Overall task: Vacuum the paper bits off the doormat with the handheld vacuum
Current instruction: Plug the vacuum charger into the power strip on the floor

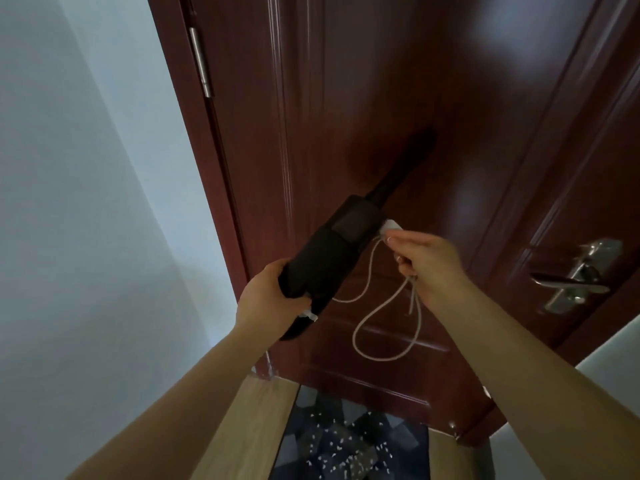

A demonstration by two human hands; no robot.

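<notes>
Head view | L hand (273, 296) grips vacuum (332, 251) rear, nozzle up, away from mat | R hand (427, 263) pinches plug (390, 227) at vacuum side, cord (388, 327) looped below, prob unplugging charger first | mat (349, 441) w/ bits (337, 446) far below hands, uncleaned

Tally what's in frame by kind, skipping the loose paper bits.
Hands: 2, left hand and right hand
Vacuum: 1
Cord: 1
Plug: 1
Doormat: 1
Door: 1
Door handle: 1
Hinge: 1
Total: 9
</notes>
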